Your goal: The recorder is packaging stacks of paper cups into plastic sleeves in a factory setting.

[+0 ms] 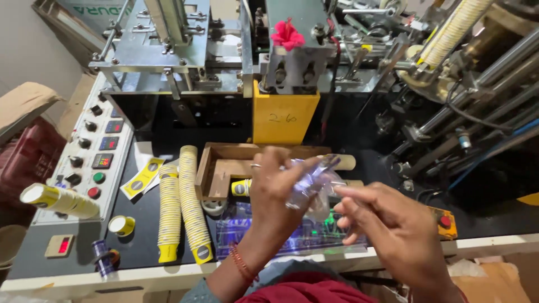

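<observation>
Hands are working open a clear plastic bag, left hand pinching its mouth and right hand pulling the film, probably readying it for stacked paper cups.

Bare hands, finger rings, red thread bracelet, seemingly red-and-grey garment below.

Two cup stacks are laid side by side on the bench, left of the wooden tray. A control panel is set further left, a single cup before it. The machine is placed behind.
</observation>
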